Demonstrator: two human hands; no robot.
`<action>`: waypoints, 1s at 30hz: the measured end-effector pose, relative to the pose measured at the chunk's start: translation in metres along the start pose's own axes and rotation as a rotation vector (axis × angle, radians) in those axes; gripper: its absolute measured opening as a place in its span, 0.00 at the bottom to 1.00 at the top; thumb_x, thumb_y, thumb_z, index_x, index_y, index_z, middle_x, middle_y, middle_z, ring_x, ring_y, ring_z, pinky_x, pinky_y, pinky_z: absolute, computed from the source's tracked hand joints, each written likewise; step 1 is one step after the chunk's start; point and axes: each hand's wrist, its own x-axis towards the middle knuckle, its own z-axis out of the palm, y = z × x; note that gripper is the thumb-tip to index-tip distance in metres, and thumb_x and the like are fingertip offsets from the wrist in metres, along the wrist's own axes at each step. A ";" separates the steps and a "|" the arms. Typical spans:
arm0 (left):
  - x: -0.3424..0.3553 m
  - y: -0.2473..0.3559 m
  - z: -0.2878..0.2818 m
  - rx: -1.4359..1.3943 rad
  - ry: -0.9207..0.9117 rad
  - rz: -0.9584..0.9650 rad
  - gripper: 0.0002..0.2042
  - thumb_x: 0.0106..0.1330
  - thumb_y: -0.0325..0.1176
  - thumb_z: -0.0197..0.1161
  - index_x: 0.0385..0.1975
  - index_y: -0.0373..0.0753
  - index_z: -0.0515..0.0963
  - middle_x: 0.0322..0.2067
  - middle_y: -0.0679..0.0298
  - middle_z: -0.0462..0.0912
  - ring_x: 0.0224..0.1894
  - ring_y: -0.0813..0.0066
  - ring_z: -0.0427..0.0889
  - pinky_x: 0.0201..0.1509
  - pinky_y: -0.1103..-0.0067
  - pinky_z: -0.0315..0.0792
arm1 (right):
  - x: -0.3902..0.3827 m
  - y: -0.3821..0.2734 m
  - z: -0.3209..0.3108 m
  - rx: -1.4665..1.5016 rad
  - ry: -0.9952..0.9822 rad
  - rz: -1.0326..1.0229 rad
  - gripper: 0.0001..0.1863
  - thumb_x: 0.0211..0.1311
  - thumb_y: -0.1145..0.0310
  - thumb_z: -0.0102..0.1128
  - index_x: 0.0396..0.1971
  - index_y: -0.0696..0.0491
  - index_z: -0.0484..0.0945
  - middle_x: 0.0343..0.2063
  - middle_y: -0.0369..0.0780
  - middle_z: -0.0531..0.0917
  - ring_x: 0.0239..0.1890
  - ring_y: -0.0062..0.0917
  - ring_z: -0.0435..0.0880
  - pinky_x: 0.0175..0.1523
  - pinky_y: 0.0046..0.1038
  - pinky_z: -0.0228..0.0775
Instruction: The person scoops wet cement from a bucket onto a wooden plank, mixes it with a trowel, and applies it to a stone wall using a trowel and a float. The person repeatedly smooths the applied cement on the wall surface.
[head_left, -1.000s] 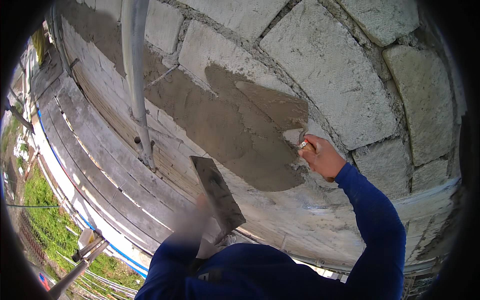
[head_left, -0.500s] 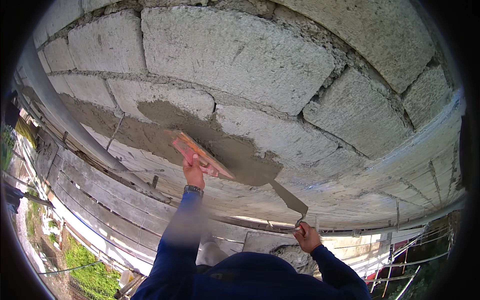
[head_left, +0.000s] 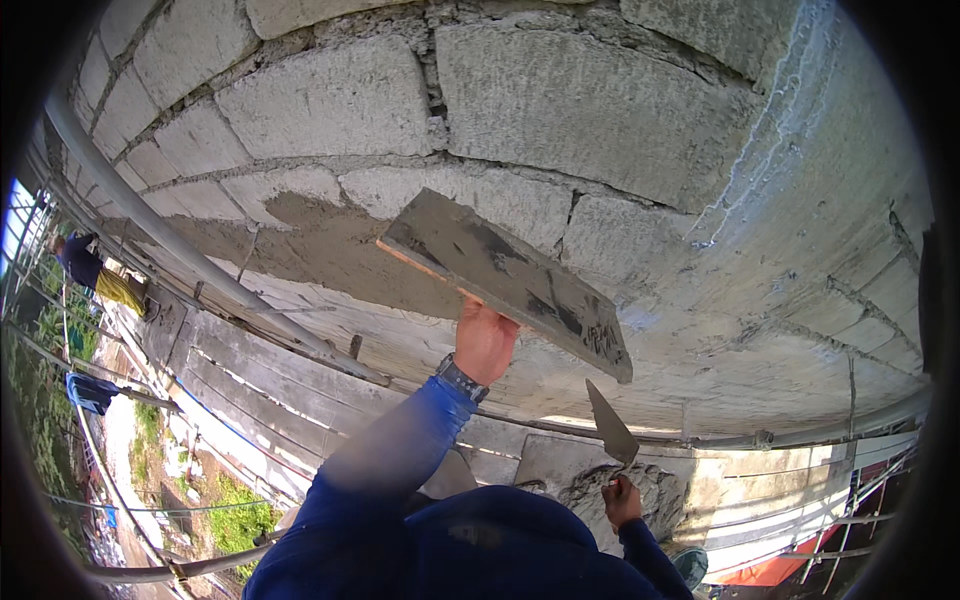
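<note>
My left hand (head_left: 485, 345) grips a plastering float (head_left: 505, 275), its broad grey face tilted into view and smeared with mortar. The float's handle is hidden behind it. Low on the right, my right hand (head_left: 622, 502) is closed round the handle of a pointed trowel (head_left: 612, 425), whose blade points up and away from me. Beside that hand lies a heap of wet mortar (head_left: 660, 490) on a board (head_left: 545, 455). A dark band of fresh mortar (head_left: 340, 255) covers the lower part of the block wall (head_left: 590, 100), to the left of the float.
A long metal pipe (head_left: 205, 262) slants along the left, in front of the wall. Scaffold planks (head_left: 265, 385) run below it. Another person (head_left: 90, 272) in yellow trousers stands at far left. More poles and greenery lie beyond the planks.
The float has come off the wall, moved right and turned so its flat face shows. My right hand has lowered the trowel toward the mortar heap. The view has shifted right.
</note>
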 end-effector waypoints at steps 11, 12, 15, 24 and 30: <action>-0.135 -0.329 -0.134 0.301 -0.027 -1.319 0.21 0.75 0.45 0.48 0.61 0.41 0.72 0.59 0.59 0.78 0.61 0.58 0.75 0.67 0.61 0.67 | -0.135 0.141 0.046 0.414 0.204 0.699 0.12 0.55 0.66 0.57 0.35 0.57 0.71 0.24 0.51 0.81 0.33 0.52 0.82 0.39 0.48 0.72; -0.147 -0.363 -0.138 0.225 0.079 -1.470 0.21 0.75 0.45 0.48 0.61 0.40 0.72 0.59 0.59 0.78 0.62 0.58 0.74 0.68 0.60 0.66 | -0.160 0.153 0.063 0.397 0.221 0.720 0.12 0.55 0.65 0.58 0.36 0.55 0.71 0.24 0.50 0.82 0.32 0.51 0.82 0.38 0.48 0.73; -0.165 -0.474 -0.222 0.428 0.010 -1.653 0.24 0.76 0.48 0.45 0.62 0.38 0.71 0.58 0.56 0.78 0.60 0.54 0.76 0.64 0.57 0.70 | -0.211 0.159 0.083 0.434 0.218 0.683 0.13 0.55 0.64 0.60 0.37 0.54 0.73 0.24 0.47 0.82 0.31 0.48 0.83 0.38 0.46 0.74; -0.318 -0.672 -0.242 1.150 -0.381 -1.928 0.25 0.75 0.50 0.42 0.55 0.36 0.75 0.46 0.52 0.83 0.46 0.56 0.84 0.49 0.60 0.80 | -0.118 0.307 0.284 0.648 0.423 1.059 0.14 0.60 0.67 0.59 0.39 0.59 0.68 0.25 0.55 0.82 0.32 0.55 0.82 0.37 0.50 0.73; -0.282 -0.659 -0.359 1.342 -0.707 -1.902 0.17 0.75 0.37 0.52 0.54 0.33 0.75 0.43 0.58 0.84 0.42 0.68 0.84 0.45 0.71 0.80 | -0.041 0.433 0.386 0.697 0.736 1.199 0.19 0.67 0.58 0.56 0.36 0.62 0.71 0.25 0.57 0.81 0.33 0.57 0.81 0.39 0.51 0.72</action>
